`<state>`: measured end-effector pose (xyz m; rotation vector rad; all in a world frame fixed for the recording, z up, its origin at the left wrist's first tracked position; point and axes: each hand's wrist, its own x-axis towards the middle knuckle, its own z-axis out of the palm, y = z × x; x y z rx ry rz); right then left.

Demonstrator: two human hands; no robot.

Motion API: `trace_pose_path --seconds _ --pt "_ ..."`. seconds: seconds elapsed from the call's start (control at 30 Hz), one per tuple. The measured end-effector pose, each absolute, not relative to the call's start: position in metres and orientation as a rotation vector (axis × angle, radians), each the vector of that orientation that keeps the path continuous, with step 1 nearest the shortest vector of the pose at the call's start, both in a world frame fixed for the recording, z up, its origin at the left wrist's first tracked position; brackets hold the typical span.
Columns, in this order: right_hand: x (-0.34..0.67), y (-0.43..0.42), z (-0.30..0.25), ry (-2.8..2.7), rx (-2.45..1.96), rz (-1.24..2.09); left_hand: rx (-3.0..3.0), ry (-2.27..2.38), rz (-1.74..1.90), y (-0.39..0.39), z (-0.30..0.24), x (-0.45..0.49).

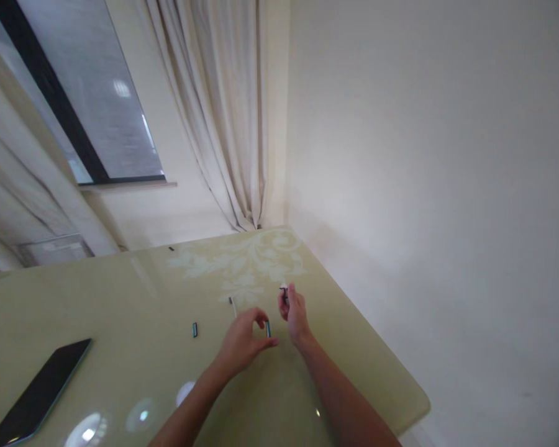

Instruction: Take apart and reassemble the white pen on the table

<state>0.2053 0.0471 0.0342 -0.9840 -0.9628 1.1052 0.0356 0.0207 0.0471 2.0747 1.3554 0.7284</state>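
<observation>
My left hand (245,341) has its thumb and fingertips at the two ends of a small dark, bluish cylinder (268,329), which resembles a battery. Close by on the right, my right hand (297,315) is closed with the thumb up, around a small dark object (285,295) with a whitish top; the fingers cover most of it, so its kind is unclear. A similar small dark cylinder (194,329) lies on the table left of my left hand. Just beyond that hand is a thin white strip (234,307) with a dark end piece (230,300).
The glossy greenish table (130,310) carries a dark tablet (41,391) at the left and a tiny dark piece (171,248) near its far edge. A white wall (423,186) runs along the right side. Curtains (218,112) and a window (97,81) are behind.
</observation>
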Motion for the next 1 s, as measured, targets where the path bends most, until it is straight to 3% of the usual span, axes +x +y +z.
trace_pose_path --seconds 0.13,0.4,0.6,0.8,1.0 --pt "0.239 0.061 0.035 -0.932 -1.110 0.773 2.152 1.420 0.608 0.057 0.050 0.095" --pt "0.256 0.073 0.027 -0.702 -1.150 0.759 2.116 1.511 0.569 0.083 0.034 0.126" --pt "0.246 0.069 0.032 -0.727 -1.121 0.857 2.144 1.438 0.763 0.045 0.035 0.036" --pt "0.209 0.048 0.038 -0.884 -1.027 1.169 1.917 1.919 0.889 0.030 0.024 -0.101" --pt "0.185 0.035 0.032 -1.097 -1.015 1.274 1.893 2.013 0.806 0.029 -0.002 -0.131"
